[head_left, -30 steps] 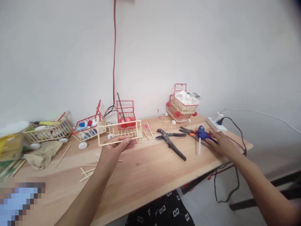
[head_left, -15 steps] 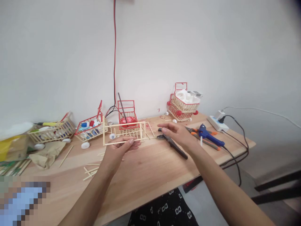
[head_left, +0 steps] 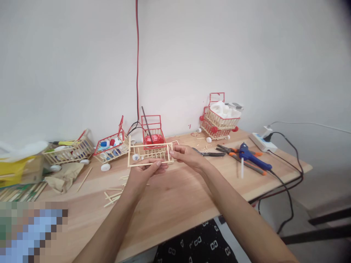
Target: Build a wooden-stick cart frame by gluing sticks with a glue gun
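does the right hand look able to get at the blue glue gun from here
Probably yes: the right hand is at the end of the stick frame, and the blue glue gun lies to its right, with only flat-lying pliers nearby and nothing tall seeming to block it.

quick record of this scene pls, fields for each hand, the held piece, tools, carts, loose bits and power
left hand: grips the wooden stick frame along its lower edge
right hand: fingertips at the frame's right end, grip unclear
held piece: frame raised above the wooden table
tools: blue glue gun; orange-handled pliers
carts: red-trimmed stick cart at right, white material on top
loose bits: short sticks
power: white power strip, plugs inserted
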### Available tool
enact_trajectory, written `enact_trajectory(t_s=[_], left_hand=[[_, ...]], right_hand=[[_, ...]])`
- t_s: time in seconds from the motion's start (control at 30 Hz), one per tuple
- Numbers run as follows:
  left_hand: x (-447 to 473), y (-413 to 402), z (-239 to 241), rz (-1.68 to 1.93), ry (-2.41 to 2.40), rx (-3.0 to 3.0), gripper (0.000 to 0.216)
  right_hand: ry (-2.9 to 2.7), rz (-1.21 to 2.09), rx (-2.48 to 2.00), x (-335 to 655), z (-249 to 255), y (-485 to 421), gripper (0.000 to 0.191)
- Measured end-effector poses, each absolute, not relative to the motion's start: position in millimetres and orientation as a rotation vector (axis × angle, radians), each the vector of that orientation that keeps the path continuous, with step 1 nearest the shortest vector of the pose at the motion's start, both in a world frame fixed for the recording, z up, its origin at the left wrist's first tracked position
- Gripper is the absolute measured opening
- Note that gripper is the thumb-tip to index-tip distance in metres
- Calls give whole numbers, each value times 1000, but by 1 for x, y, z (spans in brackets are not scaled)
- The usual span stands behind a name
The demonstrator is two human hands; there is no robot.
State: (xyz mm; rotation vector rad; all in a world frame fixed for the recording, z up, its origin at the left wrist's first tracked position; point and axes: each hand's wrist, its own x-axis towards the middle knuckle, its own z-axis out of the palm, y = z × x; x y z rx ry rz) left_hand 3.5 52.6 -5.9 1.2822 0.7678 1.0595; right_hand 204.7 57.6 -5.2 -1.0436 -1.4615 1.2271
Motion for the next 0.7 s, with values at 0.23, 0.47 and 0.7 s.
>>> enact_trajectory(t_s=[0.23,0.47,0.7], left_hand=[[3,56,-10,1029,787,1321,30],[5,61,-16,1038,783,1330,29],[3,61,-17,994,785,1377,29]], right_hand=[[-1495,1296,-944,207,-11,61,36],[-1489,1336,-936,207,-19,63,35],[-1460,1373,-926,206,-22,63,34]])
